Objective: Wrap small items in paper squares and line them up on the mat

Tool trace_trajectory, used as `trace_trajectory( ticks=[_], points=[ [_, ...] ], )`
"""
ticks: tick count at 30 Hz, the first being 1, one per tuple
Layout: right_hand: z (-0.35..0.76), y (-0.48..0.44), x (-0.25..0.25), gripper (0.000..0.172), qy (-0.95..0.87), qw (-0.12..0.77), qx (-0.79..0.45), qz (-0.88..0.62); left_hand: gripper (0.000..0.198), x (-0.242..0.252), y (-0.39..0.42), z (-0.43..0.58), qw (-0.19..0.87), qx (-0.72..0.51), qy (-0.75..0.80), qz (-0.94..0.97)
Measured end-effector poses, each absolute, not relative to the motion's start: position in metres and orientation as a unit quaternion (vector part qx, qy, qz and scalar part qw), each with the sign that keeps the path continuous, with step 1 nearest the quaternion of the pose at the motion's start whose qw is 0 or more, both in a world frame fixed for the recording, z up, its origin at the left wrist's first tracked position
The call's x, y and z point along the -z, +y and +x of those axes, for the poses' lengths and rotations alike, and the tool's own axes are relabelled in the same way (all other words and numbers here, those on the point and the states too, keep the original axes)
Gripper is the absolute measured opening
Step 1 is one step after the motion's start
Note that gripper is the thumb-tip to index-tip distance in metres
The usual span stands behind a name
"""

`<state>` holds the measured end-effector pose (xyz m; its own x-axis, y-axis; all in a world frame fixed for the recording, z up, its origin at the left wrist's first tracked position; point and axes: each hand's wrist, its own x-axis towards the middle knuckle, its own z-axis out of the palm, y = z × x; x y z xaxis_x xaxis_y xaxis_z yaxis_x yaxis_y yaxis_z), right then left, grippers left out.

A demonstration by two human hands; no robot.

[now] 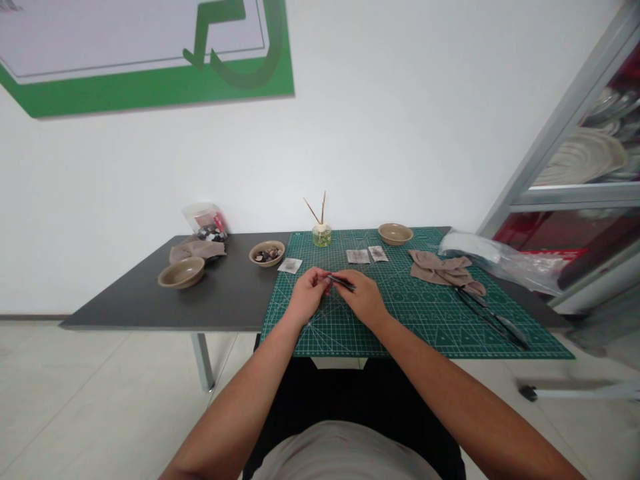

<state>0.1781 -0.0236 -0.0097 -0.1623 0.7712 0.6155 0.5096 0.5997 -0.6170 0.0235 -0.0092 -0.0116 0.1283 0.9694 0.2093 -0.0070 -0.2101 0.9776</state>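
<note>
Both my hands meet over the green cutting mat (430,320) near its left middle. My right hand (364,297) is closed around a thin dark tool (343,283), which looks like tweezers and points left. My left hand (306,293) is closed in a pinch at the tool's tip; what it pinches is too small to make out. A small white packet (290,265) lies just beyond my left hand at the mat's left edge. Two more small packets (367,255) lie on the mat behind my right hand.
A dark table (220,300) holds a bowl of small dark pieces (267,253), an empty bowl (181,273), another bowl (395,233), a reed diffuser jar (321,234), beige cloth (440,269), black scissors (493,317), a plastic container (206,221) and a clear plastic bag (505,259). A metal shelf (575,180) stands right.
</note>
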Motion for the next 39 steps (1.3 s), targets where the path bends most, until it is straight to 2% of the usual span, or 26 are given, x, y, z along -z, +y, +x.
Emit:
trace_trajectory(
  ticks=[9, 13, 27, 39],
  points=[
    [0.1795, -0.0258, 0.0109, 0.019, -0.735, 0.490, -0.119, -0.453, 0.024, 0.0093, -0.0099, 0.0238, 0.500, -0.508, 0.405, 0.572],
    [0.1797, -0.0255, 0.0107, 0.018, -0.735, 0.487, -0.122, -0.456, 0.023, 0.0127, -0.0076, 0.0233, 0.497, -0.515, 0.414, 0.562],
    [0.1820, -0.0229, 0.0132, 0.012, -0.674, 0.530, -0.249, -0.450, 0.023, 0.0127, -0.0090, 0.0234, 0.520, -0.504, 0.397, 0.564],
    [0.1818, -0.0225, 0.0129, 0.012, -0.695, 0.504, -0.191, -0.476, 0.024, 0.0093, -0.0106, 0.0226, 0.518, -0.520, 0.389, 0.556]
  ],
)
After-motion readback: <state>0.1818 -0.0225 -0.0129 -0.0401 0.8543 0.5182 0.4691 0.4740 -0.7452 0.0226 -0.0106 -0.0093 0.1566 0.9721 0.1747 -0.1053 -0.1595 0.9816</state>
